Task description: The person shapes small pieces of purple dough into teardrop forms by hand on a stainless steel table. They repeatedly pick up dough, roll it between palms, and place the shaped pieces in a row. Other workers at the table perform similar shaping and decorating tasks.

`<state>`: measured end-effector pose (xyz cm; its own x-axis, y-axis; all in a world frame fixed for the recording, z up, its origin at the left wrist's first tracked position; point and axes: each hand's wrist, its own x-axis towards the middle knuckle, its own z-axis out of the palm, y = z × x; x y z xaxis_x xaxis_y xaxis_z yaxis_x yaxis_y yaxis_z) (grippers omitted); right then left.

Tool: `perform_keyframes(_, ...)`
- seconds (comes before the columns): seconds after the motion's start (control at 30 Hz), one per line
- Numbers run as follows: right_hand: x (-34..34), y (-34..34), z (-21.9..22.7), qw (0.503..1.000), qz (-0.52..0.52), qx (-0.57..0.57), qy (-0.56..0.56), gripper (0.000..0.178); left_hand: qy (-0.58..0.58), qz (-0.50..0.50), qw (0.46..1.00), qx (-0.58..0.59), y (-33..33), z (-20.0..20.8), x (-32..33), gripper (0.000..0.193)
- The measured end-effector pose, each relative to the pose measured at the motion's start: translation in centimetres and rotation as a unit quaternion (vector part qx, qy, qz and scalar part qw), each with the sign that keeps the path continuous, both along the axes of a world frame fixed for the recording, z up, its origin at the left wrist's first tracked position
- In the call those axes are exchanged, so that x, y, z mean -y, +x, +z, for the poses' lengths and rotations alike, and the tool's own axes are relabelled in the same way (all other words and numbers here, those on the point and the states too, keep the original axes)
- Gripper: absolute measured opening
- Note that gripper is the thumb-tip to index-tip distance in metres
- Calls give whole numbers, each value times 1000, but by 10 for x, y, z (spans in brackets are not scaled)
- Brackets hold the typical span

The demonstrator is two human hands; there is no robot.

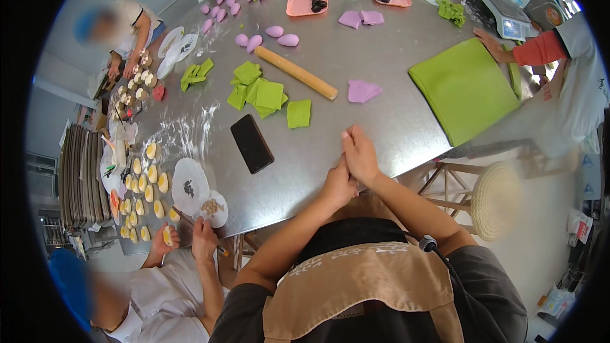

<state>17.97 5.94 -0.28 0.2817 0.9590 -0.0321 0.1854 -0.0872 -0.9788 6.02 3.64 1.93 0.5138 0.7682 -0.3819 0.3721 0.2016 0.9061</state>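
Note:
My left hand (340, 184) and my right hand (361, 157) meet at the near edge of the steel table (305, 178). Both are closed, their fingers curled and pressed against each other, and no object shows in them. Left of them a dark phone (251, 144) lies face up. Just beyond are a single green dough square (298, 114), a heap of similar green squares (257, 92) and a flat lilac dough piece (364, 91). A wooden rolling pin (296, 72) lies slanted behind these. To the right rests a large folded green dough sheet (464, 92).
At lower left a co-worker (165, 279) holds a yellow-and-white egg-shaped piece near paper plates (190, 185). Another person's hand (494, 46) touches the green sheet. Lilac egg shapes (288, 40), pink trays (307, 3) and a scale (508, 16) stand farther back. A woven stool (495, 200) is at right.

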Motion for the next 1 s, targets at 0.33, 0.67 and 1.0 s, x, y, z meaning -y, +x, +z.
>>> perform_keyframes(0.33, -9, 3, 9, 999, 1, -6, -36, 18, -76, 62, 993, 72, 5, 1, 1, 54)
perform_keyframes(0.67, -27, 4, -9, 999, -18, -30, -27, 18, -190, 166, 959, 132, 14, 12, -3, 48)
perform_keyframes(1.0, -21, -1, -8, 991, -44, 108, 64, 13, -143, 112, 978, 100, 7, 1, -1, 51)
